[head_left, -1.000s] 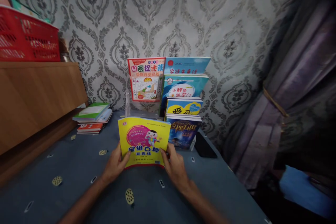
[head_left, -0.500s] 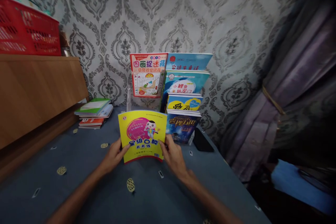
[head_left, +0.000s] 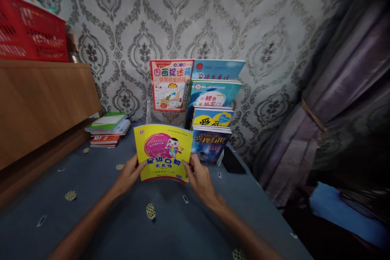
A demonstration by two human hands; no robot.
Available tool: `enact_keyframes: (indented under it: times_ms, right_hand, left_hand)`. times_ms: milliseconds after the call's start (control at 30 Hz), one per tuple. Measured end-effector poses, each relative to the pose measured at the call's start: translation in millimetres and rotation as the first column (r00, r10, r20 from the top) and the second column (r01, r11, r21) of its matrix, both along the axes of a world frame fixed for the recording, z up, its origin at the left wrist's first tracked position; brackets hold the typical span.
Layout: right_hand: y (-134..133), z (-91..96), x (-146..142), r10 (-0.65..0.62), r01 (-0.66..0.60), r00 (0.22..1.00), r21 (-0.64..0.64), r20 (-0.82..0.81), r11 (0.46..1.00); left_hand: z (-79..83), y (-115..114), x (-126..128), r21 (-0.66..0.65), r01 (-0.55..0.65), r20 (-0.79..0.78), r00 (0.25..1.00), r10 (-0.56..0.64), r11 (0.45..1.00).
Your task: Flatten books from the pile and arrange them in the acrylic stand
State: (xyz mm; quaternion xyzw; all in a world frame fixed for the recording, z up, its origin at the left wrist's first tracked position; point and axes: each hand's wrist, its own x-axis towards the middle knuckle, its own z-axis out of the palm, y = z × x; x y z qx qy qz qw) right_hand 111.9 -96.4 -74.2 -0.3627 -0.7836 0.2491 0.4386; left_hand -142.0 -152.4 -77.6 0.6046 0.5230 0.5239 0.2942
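Observation:
A yellow workbook (head_left: 163,152) with a pink oval and a cartoon figure on its cover is held upright, bowed a little. My left hand (head_left: 130,174) grips its left edge with the thumb on the cover, and my right hand (head_left: 198,176) does likewise at the right edge. Behind it, books stand in a stepped display: a red-bordered picture book (head_left: 171,85), a light-blue book (head_left: 217,69), a teal book (head_left: 215,93), a yellow-and-blue book (head_left: 213,118) and a dark-blue book (head_left: 210,144). The yellow workbook hides the display's lower left part.
On the left, a stack of books (head_left: 109,124) lies on the blue tablecloth (head_left: 122,223). A red basket (head_left: 33,28) sits on a wooden cabinet (head_left: 45,105). A black flat object (head_left: 233,161) lies right of the display. A tied curtain (head_left: 292,150) hangs at the right.
The yellow workbook has shifted slightly up and left in view, still between both hands, and its top leans back a bit more. The whole view has moved slightly.

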Motion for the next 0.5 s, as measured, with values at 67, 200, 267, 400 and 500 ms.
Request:
enact_keyframes:
  times_ms: [67, 200, 267, 400, 500]
  right_hand:
    - [0, -2.7, -1, 0.011, -0.011, 1.000, -0.014, 0.008, 1.000]
    - [0, -3.4, 0, 0.032, -0.031, 0.999, -0.033, 0.017, 0.999]
    - [0, 1.2, 0, 0.062, -0.062, 0.998, -0.057, 0.001, 0.996]
    - [7, 21.7, 0, 0.151, -0.155, 0.987, -0.086, -0.050, 0.984]
    - [21, 49.8, -2, 0.202, -0.205, 0.977, -0.037, -0.074, 0.978]
  left_hand:
    - [-1.8, 0, -1, -0.018, 0.018, 0.007, 1.000, -0.018, 1.000]
    - [-3.5, 0, -2, -0.035, 0.042, -0.015, 0.999, -0.043, 0.998]
    - [-1.0, 0, -5, -0.024, 0.044, -0.053, 0.998, -0.045, 0.999]
    - [16.4, 7, -17, 0.007, 0.059, -0.154, 0.986, -0.057, 0.998]
    - [46.3, 18, -28, 0.077, 0.024, -0.291, 0.957, 0.000, 0.997]
